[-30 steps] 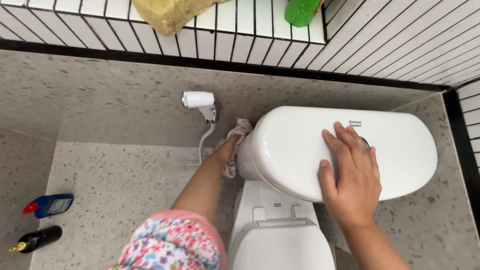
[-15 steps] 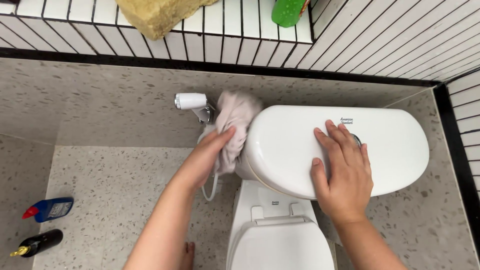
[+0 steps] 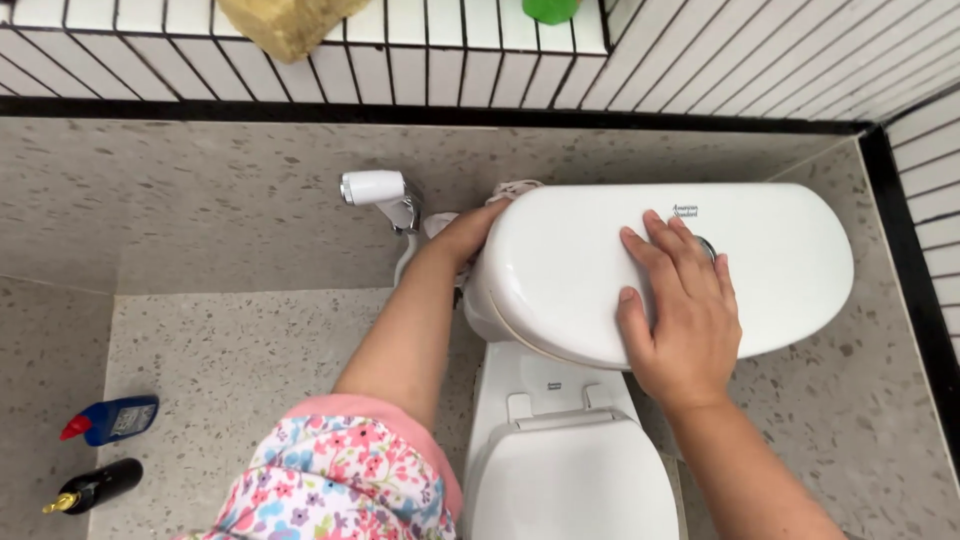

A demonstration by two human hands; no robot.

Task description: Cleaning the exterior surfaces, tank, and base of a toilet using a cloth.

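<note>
Cloth [image 3: 515, 188], a pale pinkish rag, shows only as a small crumple peeking above the upper left corner of the toilet tank [image 3: 800, 250], a little above the middle of the frame. The left hand [image 3: 468, 232] presses it against the tank's left end; the fingers curl round the corner and out of sight, so whether they are closed on the rag or merely push it flat cannot be told. The right hand [image 3: 680, 315] lies open and flat on the tank lid [image 3: 580, 260], fingers spread towards the flush button [image 3: 708, 247], gripping nothing and seemingly steadying the tank.

Judging by this, the step in hand is wiping the tank's left side and its back corner. The next move calls for keeping the rag pinched between palm and porcelain while sliding it along a curved surface the eyes cannot follow, close to the white hand sprayer [image 3: 375, 190] and its hose [image 3: 405, 265] just left of the hand; a loose corner of the rag could catch there.

As for containers, a blue bottle with a red cap [image 3: 108, 420] and a dark bottle with a gold nozzle [image 3: 92, 486] lie on the speckled floor [image 3: 250, 350] at the lower left, well apart from both hands; their contents cannot be seen. The toilet seat lid [image 3: 570, 480] at bottom centre is down, hiding the bowl. A yellow sponge [image 3: 285, 25] and a green object [image 3: 548, 10] sit on the tiled ledge [image 3: 450, 60] at the top edge.
</note>
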